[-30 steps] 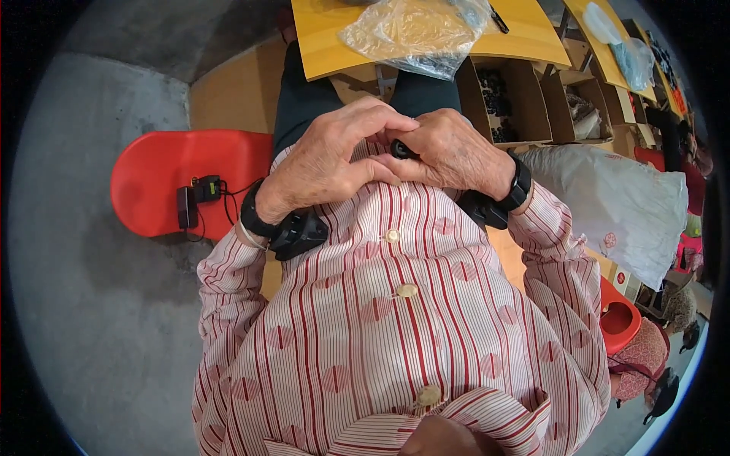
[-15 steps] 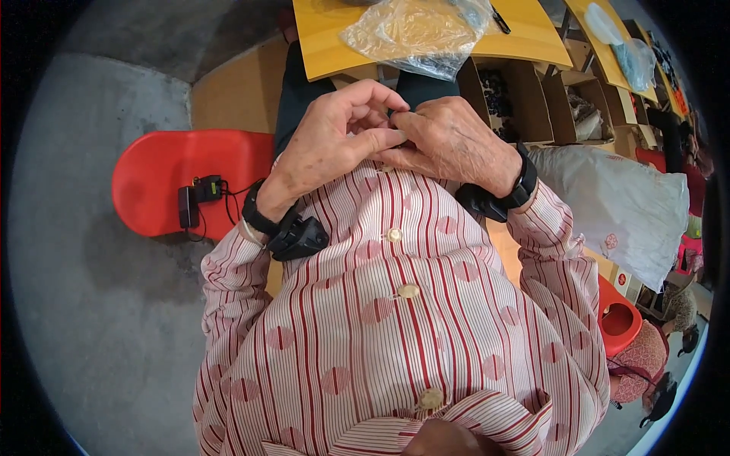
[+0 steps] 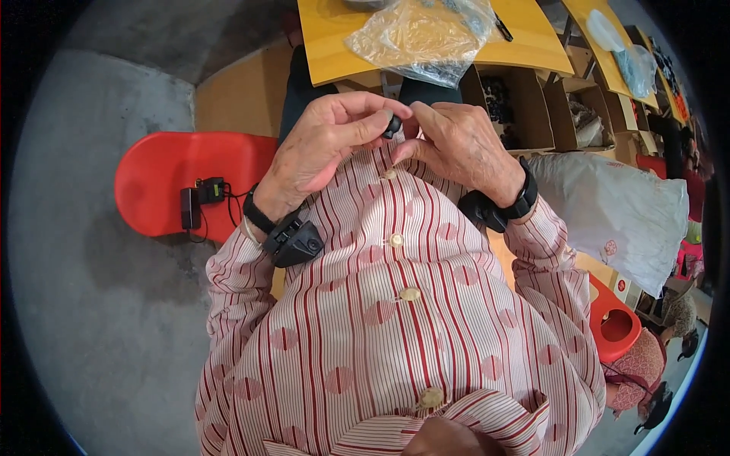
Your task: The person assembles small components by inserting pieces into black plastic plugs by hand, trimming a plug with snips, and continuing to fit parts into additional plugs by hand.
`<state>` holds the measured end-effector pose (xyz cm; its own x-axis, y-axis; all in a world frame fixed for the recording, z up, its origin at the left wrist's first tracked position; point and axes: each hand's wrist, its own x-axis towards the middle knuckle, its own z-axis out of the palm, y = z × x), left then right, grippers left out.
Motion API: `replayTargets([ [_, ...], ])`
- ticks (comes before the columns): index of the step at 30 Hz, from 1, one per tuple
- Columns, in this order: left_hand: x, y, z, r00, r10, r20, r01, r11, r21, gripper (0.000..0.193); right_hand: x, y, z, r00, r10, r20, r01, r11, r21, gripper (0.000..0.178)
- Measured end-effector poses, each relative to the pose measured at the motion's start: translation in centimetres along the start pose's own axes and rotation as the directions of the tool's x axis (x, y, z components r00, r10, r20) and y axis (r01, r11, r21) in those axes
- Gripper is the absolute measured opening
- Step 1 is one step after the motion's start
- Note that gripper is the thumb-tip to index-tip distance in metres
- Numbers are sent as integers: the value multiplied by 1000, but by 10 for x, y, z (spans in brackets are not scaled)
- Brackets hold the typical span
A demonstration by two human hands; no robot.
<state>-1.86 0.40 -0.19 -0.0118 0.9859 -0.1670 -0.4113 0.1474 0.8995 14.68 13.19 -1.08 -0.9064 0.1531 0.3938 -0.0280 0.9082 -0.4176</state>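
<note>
The left hand (image 3: 323, 148) has its grip clamped, thumb against fingers, on a small, rounded black piece (image 3: 391, 127) held above the near side of the yellow wooden counter (image 3: 525, 55), in front of the striped red-and-white shirt (image 3: 365, 319). Just to the right of the piece, the right hand (image 3: 465, 144) has its fingers bent, and I cannot tell whether its grip is clamped on anything. A crumpled clear plastic bag (image 3: 414, 38) lies far on the counter, left of a slim black pen-like item (image 3: 503, 29).
</note>
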Motion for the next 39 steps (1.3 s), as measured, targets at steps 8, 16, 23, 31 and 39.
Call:
replayTargets([
  [8,-2,-4,7,996,70,-56,-75,992,-102,21,5,-7,-9,991,69,-118,-48,984,172,35],
  [16,-1,0,9,997,53,-49,-61,982,-180,21,4,-5,-7,938,-45,-344,87,990,109,40],
  [23,2,1,20,975,49,-215,-75,991,-112,17,6,-17,-11,946,-91,-310,34,982,-185,44],
  [31,2,5,28,968,174,-179,-167,985,53,15,5,-12,-10,929,-77,-363,5,981,-194,33],
  [39,1,9,32,968,175,-182,-167,984,57,20,5,-4,-11,917,-16,-399,79,987,142,29],
])
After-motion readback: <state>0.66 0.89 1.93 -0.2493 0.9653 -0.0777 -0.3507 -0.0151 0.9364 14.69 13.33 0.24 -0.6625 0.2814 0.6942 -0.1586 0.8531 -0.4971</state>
